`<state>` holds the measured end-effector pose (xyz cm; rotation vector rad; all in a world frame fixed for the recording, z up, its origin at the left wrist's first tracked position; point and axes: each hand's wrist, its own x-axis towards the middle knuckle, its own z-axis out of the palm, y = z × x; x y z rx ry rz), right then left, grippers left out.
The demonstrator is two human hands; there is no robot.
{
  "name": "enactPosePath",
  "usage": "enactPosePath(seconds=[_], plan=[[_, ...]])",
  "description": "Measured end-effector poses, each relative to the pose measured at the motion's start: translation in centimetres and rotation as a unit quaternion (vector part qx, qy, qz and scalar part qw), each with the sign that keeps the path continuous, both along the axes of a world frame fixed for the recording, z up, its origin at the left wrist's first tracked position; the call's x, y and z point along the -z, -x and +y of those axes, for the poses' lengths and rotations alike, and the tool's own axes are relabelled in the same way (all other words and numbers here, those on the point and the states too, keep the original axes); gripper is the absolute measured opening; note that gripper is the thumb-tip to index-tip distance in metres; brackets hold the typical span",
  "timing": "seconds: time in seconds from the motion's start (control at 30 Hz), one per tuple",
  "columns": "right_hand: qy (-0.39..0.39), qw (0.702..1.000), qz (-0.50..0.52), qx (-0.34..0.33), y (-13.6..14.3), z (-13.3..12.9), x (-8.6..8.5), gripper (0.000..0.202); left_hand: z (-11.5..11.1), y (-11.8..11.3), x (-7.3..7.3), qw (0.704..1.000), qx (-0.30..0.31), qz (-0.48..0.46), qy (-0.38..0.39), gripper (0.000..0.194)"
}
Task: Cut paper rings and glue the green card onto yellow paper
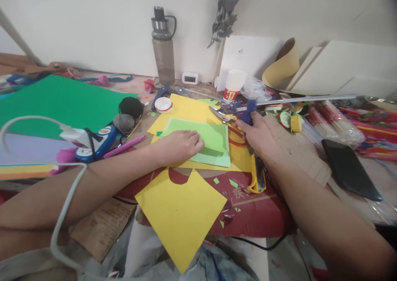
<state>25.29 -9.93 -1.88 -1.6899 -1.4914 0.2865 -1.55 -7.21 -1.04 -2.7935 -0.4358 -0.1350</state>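
My left hand (186,145) rests over a light green sheet of paper (214,134), fingers curled together and pressed on it; its thumb is hidden. The sheet's front edge bows up slightly, over a paler green layer. Yellow paper (182,105) lies underneath. My right hand (260,134) is closed around the handle of a blue glue gun (245,110), whose nozzle points left. Just below the gun are scissors (237,137) with red handles, partly covered by the hand. A yellow utility knife (257,177) lies nearer me. Another yellow sheet (181,210), with a rounded notch, overhangs the front edge.
Green card (62,103), black yarn (130,107), a pink pen (124,147) and a blue device with a white cable (97,144) lie left. At the back stand a bottle (164,53) and paper cup (234,84). Cardboard (294,152) and a phone (350,168) are right.
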Motion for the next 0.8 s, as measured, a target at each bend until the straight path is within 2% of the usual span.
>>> enactPosePath(seconds=[0.13,0.3,0.6,0.73,0.8], plan=[[0.003,1.0,-0.018,0.012,-0.1,-0.1,0.3,0.027,0.0,0.0,0.1,1.0,-0.006,0.015,0.022,0.017],[0.051,0.998,0.008,0.03,-0.3,0.1,0.7,0.031,0.0,-0.1,-0.2,0.998,-0.024,0.045,0.034,0.014],[0.059,0.998,0.024,0.017,0.1,-0.2,0.5,0.027,0.1,0.1,-1.2,0.994,-0.038,0.072,0.066,0.013],[0.045,0.998,0.016,0.027,0.4,-0.2,0.3,0.02,-0.1,0.1,-1.2,0.993,-0.05,0.074,0.071,0.017],[0.037,0.999,0.014,0.024,0.4,-0.1,0.5,0.019,-0.2,-0.1,-1.3,0.992,-0.066,0.061,0.093,0.026]])
